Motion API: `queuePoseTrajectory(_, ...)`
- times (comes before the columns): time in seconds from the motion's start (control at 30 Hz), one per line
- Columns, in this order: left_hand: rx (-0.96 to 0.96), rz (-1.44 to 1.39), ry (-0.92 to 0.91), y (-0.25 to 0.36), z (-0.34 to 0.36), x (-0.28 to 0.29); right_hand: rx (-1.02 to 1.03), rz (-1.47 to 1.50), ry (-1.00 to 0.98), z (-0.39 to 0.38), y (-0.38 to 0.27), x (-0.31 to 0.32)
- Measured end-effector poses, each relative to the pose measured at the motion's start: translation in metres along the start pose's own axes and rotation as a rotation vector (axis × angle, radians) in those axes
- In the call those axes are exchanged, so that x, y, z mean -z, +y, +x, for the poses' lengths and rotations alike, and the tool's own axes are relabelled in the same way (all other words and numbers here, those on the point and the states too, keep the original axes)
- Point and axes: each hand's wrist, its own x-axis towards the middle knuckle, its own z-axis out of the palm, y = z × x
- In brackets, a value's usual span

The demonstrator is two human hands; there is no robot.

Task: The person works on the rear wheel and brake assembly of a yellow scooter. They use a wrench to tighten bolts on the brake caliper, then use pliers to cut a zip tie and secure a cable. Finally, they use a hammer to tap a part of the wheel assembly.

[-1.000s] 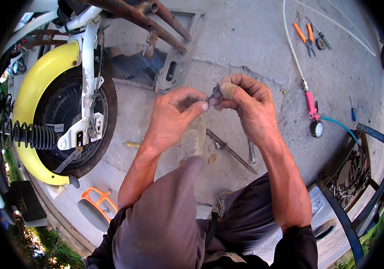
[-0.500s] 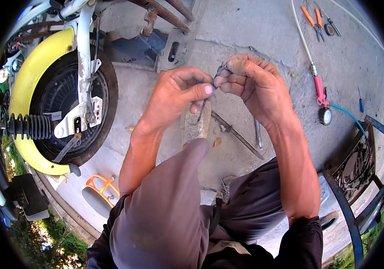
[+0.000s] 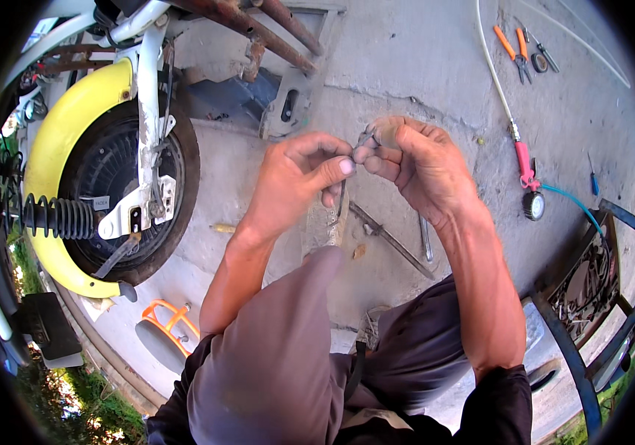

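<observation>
A thin dark strip (image 3: 364, 139) is pinched between the fingertips of both my hands, above my shoe. My left hand (image 3: 291, 178) grips it between thumb and fingers, and a loose length hangs below. At the strip's other end, my right hand (image 3: 425, 159) is closed with curled fingers that partly hide it. The fingers of both hands are smudged grey. Beneath them on the concrete lie a dark metal bar (image 3: 399, 245) and a shiny metal tool (image 3: 426, 237).
On the left stands a wheel (image 3: 184, 170) under a yellow fender (image 3: 47, 159). A pink-handled air gauge (image 3: 526, 170) with a hose, orange-handled pliers (image 3: 514, 52) and a blue-handled screwdriver (image 3: 594, 178) lie right. A metal-framed bin (image 3: 562, 334) stands lower right, an orange-framed object (image 3: 169, 326) lower left.
The view has shifted slightly, so the hands and floor items sit a little differently in it. Both hands keep their pinch on the dark strip with almost the same pose.
</observation>
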Motion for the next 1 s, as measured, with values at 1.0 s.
queuePoseTrajectory(1.0, -0.329, 0.283, 0.150, -0.008, 0.003, -0.016, 0.143, -0.501, 0.048, -0.004, -0.008, -0.001)
